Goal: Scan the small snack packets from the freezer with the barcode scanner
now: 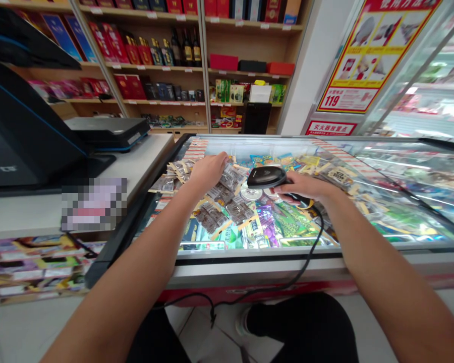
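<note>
A black handheld barcode scanner (267,176) is in my right hand (306,186); my fingers wrap its handle, and its head points left over the packets. The scanner's cable (313,252) loops down across the front of the freezer. My left hand (210,169) is closed at the upper edge of a clear snack packet (232,176) with dark contents; the fingertips are partly hidden. More of these dark packets (212,214) lie loosely on the glass top below and beside it. Another pile of packets (336,174) sits to the right of my right hand.
Coloured bags (293,222) show beneath the glass of the chest freezer (257,257). On the left, a counter (151,151) carries a black checkout machine (26,131) and a blurred-out item (94,204). Shelves (204,70) with bottles and boxes stand behind.
</note>
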Demonstrator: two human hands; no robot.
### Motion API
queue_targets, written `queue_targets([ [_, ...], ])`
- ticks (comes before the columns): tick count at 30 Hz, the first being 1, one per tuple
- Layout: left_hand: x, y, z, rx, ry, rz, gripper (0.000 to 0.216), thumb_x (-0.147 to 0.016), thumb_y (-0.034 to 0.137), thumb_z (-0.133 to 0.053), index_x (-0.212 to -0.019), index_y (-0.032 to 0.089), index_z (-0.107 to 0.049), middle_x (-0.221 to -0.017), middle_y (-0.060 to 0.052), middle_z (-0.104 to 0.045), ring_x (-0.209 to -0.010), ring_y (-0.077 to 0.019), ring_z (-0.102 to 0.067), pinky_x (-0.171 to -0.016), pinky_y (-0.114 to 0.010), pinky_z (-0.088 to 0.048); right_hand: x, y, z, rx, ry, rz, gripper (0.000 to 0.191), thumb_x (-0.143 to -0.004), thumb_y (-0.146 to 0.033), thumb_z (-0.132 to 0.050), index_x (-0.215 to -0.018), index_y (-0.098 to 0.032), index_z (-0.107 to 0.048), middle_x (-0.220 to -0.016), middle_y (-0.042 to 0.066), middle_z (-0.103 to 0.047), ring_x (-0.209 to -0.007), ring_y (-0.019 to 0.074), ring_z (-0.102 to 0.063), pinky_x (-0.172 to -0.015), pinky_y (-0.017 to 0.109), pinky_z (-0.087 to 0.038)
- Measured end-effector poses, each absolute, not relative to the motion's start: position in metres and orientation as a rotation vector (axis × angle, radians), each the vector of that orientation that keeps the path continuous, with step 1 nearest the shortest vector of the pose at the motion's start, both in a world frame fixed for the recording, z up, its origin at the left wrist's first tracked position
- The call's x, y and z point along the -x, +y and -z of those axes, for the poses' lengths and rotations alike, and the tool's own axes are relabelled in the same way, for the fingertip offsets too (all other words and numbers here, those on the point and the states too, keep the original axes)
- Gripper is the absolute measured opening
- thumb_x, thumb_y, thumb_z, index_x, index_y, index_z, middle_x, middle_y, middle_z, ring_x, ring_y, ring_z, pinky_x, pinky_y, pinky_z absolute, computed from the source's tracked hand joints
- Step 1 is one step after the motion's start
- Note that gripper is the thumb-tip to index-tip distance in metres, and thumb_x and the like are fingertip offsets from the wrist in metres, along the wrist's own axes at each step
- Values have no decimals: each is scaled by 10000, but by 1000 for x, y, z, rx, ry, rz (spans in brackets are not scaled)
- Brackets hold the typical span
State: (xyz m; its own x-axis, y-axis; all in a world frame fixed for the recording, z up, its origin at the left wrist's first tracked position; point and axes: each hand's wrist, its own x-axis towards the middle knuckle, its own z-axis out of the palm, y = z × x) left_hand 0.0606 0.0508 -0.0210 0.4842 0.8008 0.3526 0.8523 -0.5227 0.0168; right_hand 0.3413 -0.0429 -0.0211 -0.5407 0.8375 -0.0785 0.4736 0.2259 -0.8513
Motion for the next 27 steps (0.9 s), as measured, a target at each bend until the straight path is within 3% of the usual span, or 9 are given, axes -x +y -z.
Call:
queue_targets([
  [15, -60, 53, 22, 2537, -1462, 538, 405, -1074, 334, -287, -1250, 219, -633, -1115, -142, -766, -1040, -331, -722, -791, -386, -488, -333, -44, 22, 1303, -2091, -1181, 451, -917, -561, -678, -684, -197, -549, -496, 0, -568, -399, 101, -496, -420, 250, -369],
  [21, -53, 54, 15, 2315, -1810, 710, 412, -1064, 333, -277, -1205, 168, -628, -1145, -189, -741, -1091, -313, -702, -875, -399, -511, -340, -43, 22, 1289, -1512, -1136, 475, -804, -627, -763, -917, -183, -641, -607, 25, -643, -395, 115, -491, -360, 258, -323],
  [27, -53, 42, 5, 2202, -1890, 600, 446, -987, 400, -415, -1225, 99, -643, -1168, -248, -716, -1076, -427, -686, -896, -551, -515, -357, -33, 14, 1034, -969, -1194, 447, -737, -569, -800, -926, -212, -609, -577, -67, -509, -412, 75, -411, -388, 221, -334],
])
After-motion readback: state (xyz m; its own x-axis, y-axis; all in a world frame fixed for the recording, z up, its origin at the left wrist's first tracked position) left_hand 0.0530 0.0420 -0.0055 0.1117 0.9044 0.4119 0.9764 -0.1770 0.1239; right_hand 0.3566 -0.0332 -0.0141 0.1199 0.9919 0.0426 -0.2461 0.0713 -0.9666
